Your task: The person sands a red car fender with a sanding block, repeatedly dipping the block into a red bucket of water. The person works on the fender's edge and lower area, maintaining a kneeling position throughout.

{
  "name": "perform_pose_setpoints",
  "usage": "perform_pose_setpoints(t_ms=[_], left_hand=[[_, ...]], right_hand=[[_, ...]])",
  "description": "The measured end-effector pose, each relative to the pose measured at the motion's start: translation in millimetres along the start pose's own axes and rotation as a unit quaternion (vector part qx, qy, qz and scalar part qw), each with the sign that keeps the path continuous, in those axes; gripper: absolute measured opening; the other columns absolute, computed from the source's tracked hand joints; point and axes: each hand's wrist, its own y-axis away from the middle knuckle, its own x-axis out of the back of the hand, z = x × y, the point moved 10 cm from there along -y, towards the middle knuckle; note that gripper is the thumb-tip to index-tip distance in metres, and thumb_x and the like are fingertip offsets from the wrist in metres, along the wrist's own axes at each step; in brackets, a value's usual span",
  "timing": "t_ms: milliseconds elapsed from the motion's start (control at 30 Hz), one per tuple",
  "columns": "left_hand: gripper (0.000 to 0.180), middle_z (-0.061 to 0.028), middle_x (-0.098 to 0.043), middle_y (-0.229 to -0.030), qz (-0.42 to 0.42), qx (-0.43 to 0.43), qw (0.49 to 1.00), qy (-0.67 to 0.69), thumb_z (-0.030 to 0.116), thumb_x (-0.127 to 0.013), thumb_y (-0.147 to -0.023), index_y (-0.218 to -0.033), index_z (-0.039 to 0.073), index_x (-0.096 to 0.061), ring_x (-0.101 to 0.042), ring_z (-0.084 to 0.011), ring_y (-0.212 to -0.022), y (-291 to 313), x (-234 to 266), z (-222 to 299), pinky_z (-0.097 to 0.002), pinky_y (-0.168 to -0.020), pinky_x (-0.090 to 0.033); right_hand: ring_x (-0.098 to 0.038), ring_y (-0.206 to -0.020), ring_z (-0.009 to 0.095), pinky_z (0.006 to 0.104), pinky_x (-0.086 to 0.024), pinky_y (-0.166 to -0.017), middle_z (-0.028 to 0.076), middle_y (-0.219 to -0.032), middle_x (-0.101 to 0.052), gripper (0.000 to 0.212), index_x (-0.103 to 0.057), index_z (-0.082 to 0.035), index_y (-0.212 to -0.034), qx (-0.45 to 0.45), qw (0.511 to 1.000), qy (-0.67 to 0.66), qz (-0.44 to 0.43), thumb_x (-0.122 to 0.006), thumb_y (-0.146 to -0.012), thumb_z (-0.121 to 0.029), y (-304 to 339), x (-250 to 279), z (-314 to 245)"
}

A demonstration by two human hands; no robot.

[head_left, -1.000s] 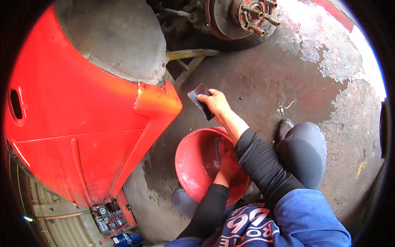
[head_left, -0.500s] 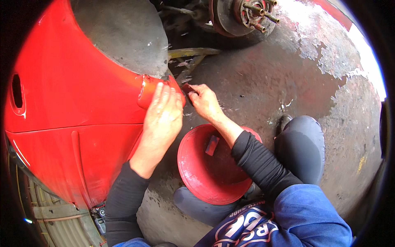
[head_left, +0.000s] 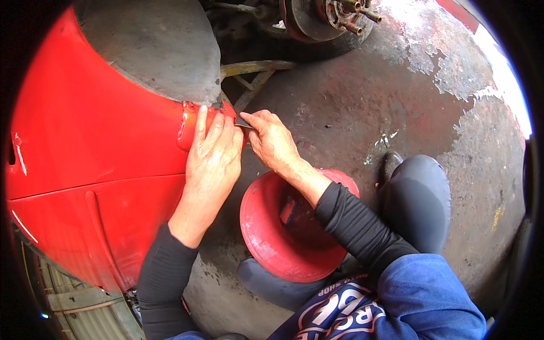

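Note:
A glossy red car body panel (head_left: 113,136) curves along the left, with a wheel-arch cutout at its top. My left hand (head_left: 218,148) lies flat on the panel's lower corner beside the arch, fingers stretched toward the edge. Close to those fingertips, my right hand (head_left: 274,141) pinches a small dark, flat piece of sandpaper (head_left: 242,122) between thumb and fingers, against the panel's end. Part of the sandpaper is hidden by the fingers. Beside my left fingers, a cracked, raised patch (head_left: 185,126) shows in the red surface.
Under my right forearm stands a red bucket (head_left: 266,238) with a small block (head_left: 287,212) inside. My bent knee (head_left: 416,198) is to its right. Beyond the arch sits a brake disc hub with studs (head_left: 317,20). The floor (head_left: 362,119) is stained, with peeling paint.
The view has shifted slightly, with the panel lower and further left in it. My right hand has turned its sandpaper, now showing a dark edge, and my left fingers are spread further apart.

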Motion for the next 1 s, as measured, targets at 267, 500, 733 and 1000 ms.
perform_pose_setpoints(t_ms=[267, 500, 733, 1000], left_hand=[[0.021, -0.0159, -0.063, -0.102, 0.023, 0.135, 0.959, 0.249, 0.016, -0.068, -0.084, -0.098, 0.001, -0.062, -0.058, -0.0347, -0.103, 91.9, -30.0, 2.4, -0.0509, -0.102, -0.040], [0.066, -0.0282, -0.055, -0.126, -0.082, 0.414, 0.740, 0.525, 0.033, -0.069, -0.087, -0.138, 0.004, -0.039, -0.053, -0.0450, -0.117, 206.0, -176.4, 72.1, -0.0491, -0.097, -0.044], [0.066, -0.0281, -0.055, -0.127, -0.025, 0.418, 0.735, 0.534, 0.031, -0.071, -0.086, -0.136, 0.000, -0.041, -0.056, -0.0447, -0.114, 217.8, -192.2, 79.6, -0.0459, -0.097, -0.046], [0.067, -0.0276, -0.055, -0.127, -0.008, 0.415, 0.739, 0.531, 0.031, -0.073, -0.085, -0.136, 0.002, -0.041, -0.056, -0.0445, -0.114, 212.3, -184.7, 76.5, -0.0462, -0.096, -0.046]], right_hand=[[-0.057, -0.107, 0.033, 0.0401, -0.048, -0.095, 0.014, -0.109, -0.063, 0.035, -0.065, -0.003, -0.117, 0.017, 1.000, -0.022, -0.004, -0.055, -0.083, -0.002, 0.1, -7.1, -17.0], [-0.056, -0.107, 0.036, 0.0418, -0.047, -0.095, 0.016, -0.110, -0.063, 0.038, -0.066, -0.003, -0.116, -0.075, 0.997, -0.008, 0.001, -0.050, -0.081, 0.001, -4.0, -10.3, -6.7], [-0.057, -0.104, 0.034, 0.0427, -0.048, -0.091, 0.014, -0.110, -0.063, 0.035, -0.067, -0.003, -0.112, -0.006, 1.000, 0.024, 0.011, -0.054, -0.079, -0.001, -7.6, -6.1, -21.1], [-0.055, -0.110, 0.034, 0.0408, -0.047, -0.096, 0.015, -0.121, -0.059, 0.044, -0.061, -0.003, -0.123, -0.062, 0.996, 0.049, -0.036, -0.054, -0.080, 0.002, 0.5, -10.5, -21.0]])
